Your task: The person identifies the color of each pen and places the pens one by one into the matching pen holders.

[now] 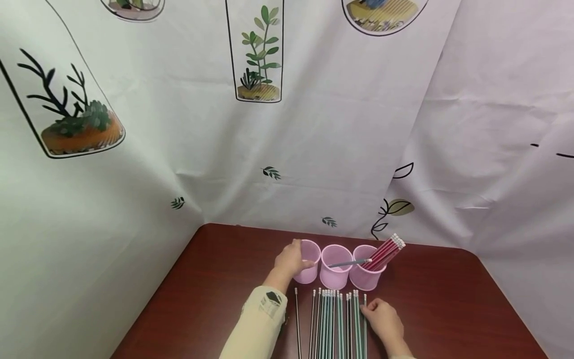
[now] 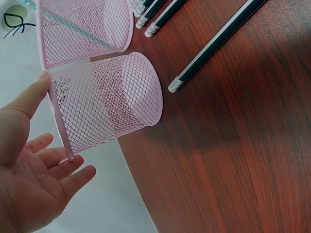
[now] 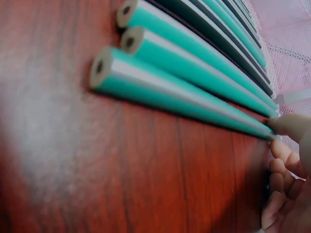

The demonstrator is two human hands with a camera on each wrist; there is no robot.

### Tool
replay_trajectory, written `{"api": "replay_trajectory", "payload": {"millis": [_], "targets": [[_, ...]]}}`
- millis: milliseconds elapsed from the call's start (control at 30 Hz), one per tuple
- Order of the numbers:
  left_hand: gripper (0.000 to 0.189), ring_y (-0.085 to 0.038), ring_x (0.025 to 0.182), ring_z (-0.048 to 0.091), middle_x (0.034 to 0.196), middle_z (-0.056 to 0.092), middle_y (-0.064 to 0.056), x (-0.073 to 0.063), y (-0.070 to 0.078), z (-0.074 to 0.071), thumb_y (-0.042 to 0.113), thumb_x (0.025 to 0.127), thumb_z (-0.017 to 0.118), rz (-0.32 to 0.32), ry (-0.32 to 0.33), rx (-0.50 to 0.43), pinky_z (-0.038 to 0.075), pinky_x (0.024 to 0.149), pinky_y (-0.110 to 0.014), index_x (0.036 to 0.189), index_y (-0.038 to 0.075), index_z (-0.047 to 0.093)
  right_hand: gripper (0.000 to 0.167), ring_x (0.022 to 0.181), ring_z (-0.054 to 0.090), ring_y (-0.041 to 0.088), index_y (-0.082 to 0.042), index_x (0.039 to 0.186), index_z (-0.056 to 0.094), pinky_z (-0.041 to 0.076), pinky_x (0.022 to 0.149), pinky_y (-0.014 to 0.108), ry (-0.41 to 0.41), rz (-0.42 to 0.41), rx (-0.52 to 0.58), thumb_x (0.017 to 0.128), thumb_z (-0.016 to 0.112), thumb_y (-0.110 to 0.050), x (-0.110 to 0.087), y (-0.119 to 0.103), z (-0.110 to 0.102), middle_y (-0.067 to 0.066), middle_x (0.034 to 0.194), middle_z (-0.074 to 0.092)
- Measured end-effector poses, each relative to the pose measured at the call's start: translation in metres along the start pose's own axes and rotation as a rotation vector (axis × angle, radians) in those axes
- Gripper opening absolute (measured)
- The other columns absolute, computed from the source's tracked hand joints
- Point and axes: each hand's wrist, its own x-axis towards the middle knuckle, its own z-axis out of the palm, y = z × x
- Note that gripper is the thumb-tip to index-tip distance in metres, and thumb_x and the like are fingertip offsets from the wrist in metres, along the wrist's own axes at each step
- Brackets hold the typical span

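My left hand (image 1: 289,260) grips the rim of the leftmost pink mesh pen cup (image 1: 307,275), thumb on one side and fingertips on the other, as the left wrist view shows; nothing is inside this cup. The middle cup (image 1: 334,280) has one green pencil (image 1: 347,263) leaning in it. Several red pencils (image 1: 384,254) stand tilted in the right cup (image 1: 364,280). My right hand (image 1: 384,320) pinches the eraser end of the rightmost green pencil (image 3: 180,97), which lies on the table among a row of green and black pencils (image 1: 332,324).
The three cups stand side by side near the far edge of the dark red wooden table (image 1: 215,279). A single black pencil (image 1: 298,319) lies apart at the row's left. White printed cloth (image 1: 332,134) hangs behind the table.
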Motion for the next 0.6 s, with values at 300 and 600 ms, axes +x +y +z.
{"api": "replay_trajectory", "payload": {"millis": [300, 600], "targets": [[0.086, -0.036, 0.104, 0.056, 0.124, 0.052, -0.024, 0.002, -0.001, 0.002, 0.037, 0.068, 0.081, 0.006, 0.000, 0.054, 0.047, 0.082, -0.051, 0.133, -0.005, 0.041, 0.022, 0.057, 0.051, 0.018, -0.011, 0.066, 0.056, 0.041, 0.050, 0.037, -0.008, 0.026, 0.011, 0.074, 0.066, -0.029, 0.003, -0.003, -0.005, 0.001, 0.063, 0.055], [0.087, -0.037, 0.101, 0.057, 0.118, 0.055, -0.025, 0.001, 0.001, 0.000, 0.036, 0.069, 0.080, 0.000, -0.004, 0.063, 0.047, 0.082, -0.050, 0.133, -0.007, 0.040, 0.013, 0.056, 0.045, 0.014, -0.011, 0.066, 0.055, 0.038, 0.052, 0.030, 0.057, -0.106, 0.117, 0.070, 0.066, -0.017, 0.005, -0.040, -0.043, -0.002, 0.060, 0.051]]}}
